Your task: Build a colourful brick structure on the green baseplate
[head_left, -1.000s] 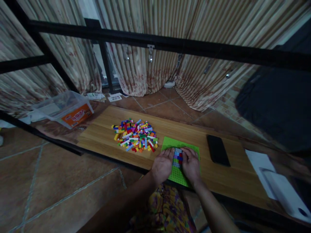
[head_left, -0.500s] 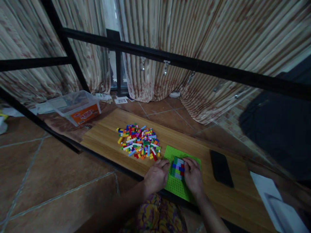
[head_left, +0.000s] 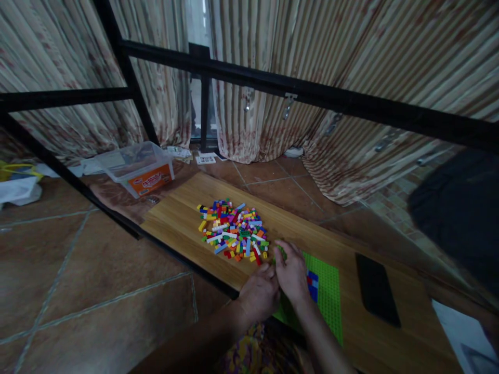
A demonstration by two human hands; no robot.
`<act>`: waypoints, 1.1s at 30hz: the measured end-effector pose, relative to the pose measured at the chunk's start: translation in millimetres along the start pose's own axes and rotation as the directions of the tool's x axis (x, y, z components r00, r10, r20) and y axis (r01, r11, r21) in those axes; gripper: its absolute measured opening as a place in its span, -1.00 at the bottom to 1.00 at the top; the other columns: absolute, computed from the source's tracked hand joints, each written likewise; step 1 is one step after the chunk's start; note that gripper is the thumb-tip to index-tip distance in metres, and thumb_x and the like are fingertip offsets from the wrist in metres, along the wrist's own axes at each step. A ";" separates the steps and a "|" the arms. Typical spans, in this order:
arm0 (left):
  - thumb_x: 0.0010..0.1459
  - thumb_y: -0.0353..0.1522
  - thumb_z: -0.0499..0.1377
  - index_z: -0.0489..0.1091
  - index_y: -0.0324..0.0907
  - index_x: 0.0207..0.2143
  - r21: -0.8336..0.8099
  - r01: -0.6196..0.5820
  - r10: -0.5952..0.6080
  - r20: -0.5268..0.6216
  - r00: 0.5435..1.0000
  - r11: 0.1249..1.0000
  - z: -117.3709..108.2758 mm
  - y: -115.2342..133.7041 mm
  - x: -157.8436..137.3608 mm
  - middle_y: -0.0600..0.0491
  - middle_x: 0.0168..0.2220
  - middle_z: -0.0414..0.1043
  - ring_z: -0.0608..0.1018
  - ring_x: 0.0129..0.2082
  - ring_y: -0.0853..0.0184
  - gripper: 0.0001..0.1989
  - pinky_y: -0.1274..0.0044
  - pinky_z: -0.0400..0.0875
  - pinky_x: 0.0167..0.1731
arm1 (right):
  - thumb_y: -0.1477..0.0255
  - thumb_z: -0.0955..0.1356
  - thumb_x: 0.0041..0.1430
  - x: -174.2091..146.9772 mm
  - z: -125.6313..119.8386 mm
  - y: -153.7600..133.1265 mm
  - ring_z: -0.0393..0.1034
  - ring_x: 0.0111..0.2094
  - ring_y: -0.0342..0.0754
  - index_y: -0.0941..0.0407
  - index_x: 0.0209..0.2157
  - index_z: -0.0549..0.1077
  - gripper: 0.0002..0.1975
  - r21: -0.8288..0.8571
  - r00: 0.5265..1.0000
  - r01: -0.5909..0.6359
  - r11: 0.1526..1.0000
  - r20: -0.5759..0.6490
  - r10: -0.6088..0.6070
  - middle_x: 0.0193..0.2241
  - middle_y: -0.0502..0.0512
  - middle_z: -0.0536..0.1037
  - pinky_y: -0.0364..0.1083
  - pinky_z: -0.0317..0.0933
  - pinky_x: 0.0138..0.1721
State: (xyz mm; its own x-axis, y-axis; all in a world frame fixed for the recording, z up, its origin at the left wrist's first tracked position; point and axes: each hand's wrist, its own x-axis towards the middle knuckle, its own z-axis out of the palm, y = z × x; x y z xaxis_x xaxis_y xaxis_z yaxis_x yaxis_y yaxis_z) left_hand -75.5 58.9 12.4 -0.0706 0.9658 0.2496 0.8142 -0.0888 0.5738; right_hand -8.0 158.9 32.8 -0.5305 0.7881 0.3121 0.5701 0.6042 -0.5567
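My left hand (head_left: 260,292) is at the near left edge of the green studded baseplate (head_left: 329,291), its fingers bent and pressed together. Whatever is between them is hidden. My right hand (head_left: 291,271) is over the left part of the plate, touching or just beside the left hand. Its thumb and forefinger are curved and apart, with green showing in the gap. A block of blue, red and other toy bricks (head_left: 313,284) sits on the plate, largely covered by my right hand and wrist. Left of both hands lies a pile of loose multicoloured toy bricks (head_left: 234,231).
A black phone-like slab (head_left: 377,288) lies on the wooden tabletop (head_left: 177,200) to the right. A clear plastic box (head_left: 136,166) with an orange label stands beyond the far left end. A black metal bar (head_left: 273,80) crosses in front of the striped curtains (head_left: 268,31).
My right hand has moved left from the right side of the brick block to beside my left hand, now covering much of the block. The view has shifted slightly left.
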 end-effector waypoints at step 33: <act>0.07 -0.54 0.10 0.48 -0.22 -0.10 -0.015 -0.056 0.055 -0.024 0.998 0.998 5.2 -6.7 -0.9 -0.10 -0.10 0.49 0.43 -0.03 0.15 -0.66 0.28 0.39 0.05 | 0.45 0.29 0.18 19.7 13.6 -20.4 0.43 -0.20 -0.03 0.07 -0.28 0.50 -0.86 0.106 0.993 -0.073 0.992 0.104 0.062 -0.28 0.08 0.57 -0.07 0.25 -0.10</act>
State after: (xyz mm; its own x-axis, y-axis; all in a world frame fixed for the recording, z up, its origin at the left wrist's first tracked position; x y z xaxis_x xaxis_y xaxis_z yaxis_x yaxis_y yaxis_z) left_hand -77.9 59.9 4.3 -0.0393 0.9533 0.2994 0.8081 -0.1460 0.5707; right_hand -38.7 160.5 39.8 -0.5566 0.8076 0.1949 0.5375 0.5289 -0.6568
